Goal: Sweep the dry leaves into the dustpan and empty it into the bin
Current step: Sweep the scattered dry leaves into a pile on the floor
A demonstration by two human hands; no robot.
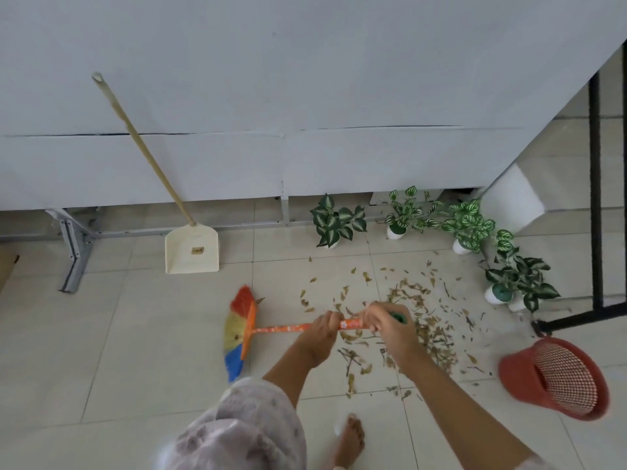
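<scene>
Both hands grip a broom with an orange patterned handle [285,329] held about level. My left hand [324,329] is on the middle of the handle and my right hand [386,325] is at its green end. The red, yellow and blue bristle head [237,330] points left, over bare tile. Dry leaves [417,317] lie scattered on the tiles under and to the right of my hands. A cream dustpan [191,252] with a long wooden pole leans against the white wall at the left. A red mesh bin [556,378] lies tipped on the floor at the lower right.
Several potted green plants [403,212] stand along the wall and around the corner at the right. A black metal frame [595,198] rises at the far right. A grey metal leg [76,252] sits at the left. My bare foot [351,439] is below.
</scene>
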